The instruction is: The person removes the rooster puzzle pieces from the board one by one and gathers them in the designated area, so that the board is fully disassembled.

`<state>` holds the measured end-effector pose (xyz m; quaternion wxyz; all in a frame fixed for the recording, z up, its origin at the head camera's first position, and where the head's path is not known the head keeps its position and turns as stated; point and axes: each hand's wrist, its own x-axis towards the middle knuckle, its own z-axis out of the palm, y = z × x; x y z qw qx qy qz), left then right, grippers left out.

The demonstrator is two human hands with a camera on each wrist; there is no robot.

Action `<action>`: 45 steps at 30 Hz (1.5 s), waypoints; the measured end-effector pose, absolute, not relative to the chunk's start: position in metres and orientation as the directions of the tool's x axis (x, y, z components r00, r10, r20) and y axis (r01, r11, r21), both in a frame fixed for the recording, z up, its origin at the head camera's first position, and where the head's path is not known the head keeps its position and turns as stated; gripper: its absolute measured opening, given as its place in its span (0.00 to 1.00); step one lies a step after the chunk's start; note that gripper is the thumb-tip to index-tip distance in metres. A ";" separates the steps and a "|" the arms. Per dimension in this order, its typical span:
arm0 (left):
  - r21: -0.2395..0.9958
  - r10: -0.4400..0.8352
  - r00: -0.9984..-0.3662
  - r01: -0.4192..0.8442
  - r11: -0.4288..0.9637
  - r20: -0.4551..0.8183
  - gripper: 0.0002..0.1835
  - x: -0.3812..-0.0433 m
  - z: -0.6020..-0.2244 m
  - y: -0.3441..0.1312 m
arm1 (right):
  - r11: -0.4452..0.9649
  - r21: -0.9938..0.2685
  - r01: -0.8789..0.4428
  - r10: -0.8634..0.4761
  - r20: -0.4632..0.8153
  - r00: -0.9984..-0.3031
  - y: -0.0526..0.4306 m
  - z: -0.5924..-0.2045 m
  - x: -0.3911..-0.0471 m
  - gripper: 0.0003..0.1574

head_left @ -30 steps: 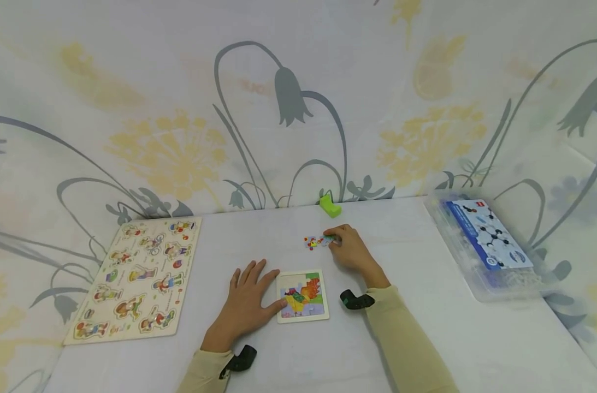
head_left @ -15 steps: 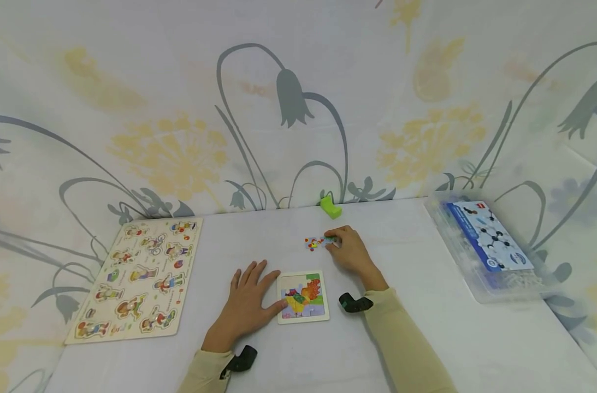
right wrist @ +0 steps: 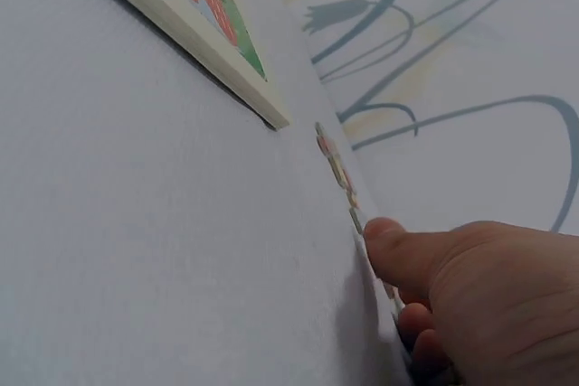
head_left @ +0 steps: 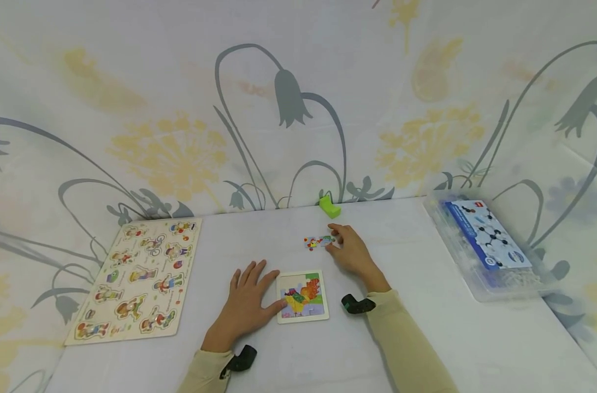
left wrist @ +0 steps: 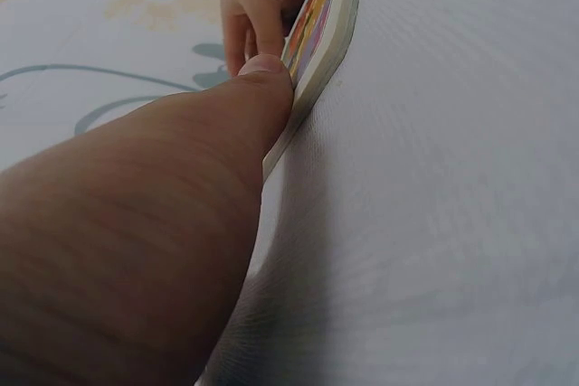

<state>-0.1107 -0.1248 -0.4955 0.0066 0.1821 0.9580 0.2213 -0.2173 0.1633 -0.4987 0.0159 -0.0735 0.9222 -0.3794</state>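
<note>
In the head view a small square puzzle board (head_left: 303,321), with a bird picture partly filled in, lies at the middle of the table. My left hand (head_left: 247,307) is spread beside it, thumb on its left edge; the left wrist view shows that thumb over the rim. Beyond the board lies a short row of small colourful jigsaw pieces (head_left: 312,243). My right hand (head_left: 353,252) is at the right end of this row, its index finger lifted off the far side and its thumb close to the near side. In the right wrist view the thumb (right wrist: 398,246) is right at the pieces.
A large wooden peg puzzle (head_left: 136,278) with children figures lies at the left. A bright green block (head_left: 330,207) stands near the patterned back cloth. On the right is a clear plastic case (head_left: 485,245) with a molecule-printed label.
The right index finger has come away from the piece at the row's right end, opening a gap to the thumb. The left hand and the board have not moved.
</note>
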 end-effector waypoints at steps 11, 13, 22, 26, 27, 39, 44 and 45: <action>0.435 0.350 -0.936 0.335 0.836 0.050 0.38 -0.113 -0.496 -0.122 | 0.687 -0.710 -0.154 -0.154 0.065 -0.986 0.171 -0.500 -0.197 0.32; 0.434 0.351 -0.935 0.336 0.836 0.047 0.38 -0.114 -0.497 -0.121 | 0.689 -0.710 -0.147 -0.142 0.067 -0.988 0.170 -0.500 -0.190 0.32; 0.426 0.341 -0.938 0.332 0.842 0.056 0.38 -0.113 -0.495 -0.123 | 0.681 -0.699 -0.219 -0.256 0.053 -0.965 0.159 -0.495 -0.155 0.23; 0.426 0.341 -0.938 0.335 0.840 0.064 0.37 -0.112 -0.494 -0.124 | 0.714 -0.651 -0.259 -0.322 0.023 -0.947 0.154 -0.491 -0.147 0.22; 0.426 0.342 -0.938 0.335 0.840 0.063 0.37 -0.112 -0.494 -0.124 | 0.725 -0.633 -0.271 -0.335 0.019 -0.942 0.153 -0.489 -0.146 0.22; 0.419 0.345 -0.937 0.337 0.843 0.057 0.37 -0.112 -0.494 -0.124 | 0.799 -0.542 -0.261 -0.348 -0.061 -0.936 0.136 -0.470 -0.142 0.25; 0.413 0.346 -0.937 0.334 0.847 0.048 0.37 -0.112 -0.496 -0.124 | 0.795 -0.557 -0.239 -0.340 -0.084 -0.937 0.136 -0.472 -0.144 0.20; 0.414 0.346 -0.937 0.334 0.847 0.048 0.37 -0.113 -0.496 -0.124 | 0.791 -0.561 -0.244 -0.346 -0.081 -0.935 0.136 -0.472 -0.145 0.18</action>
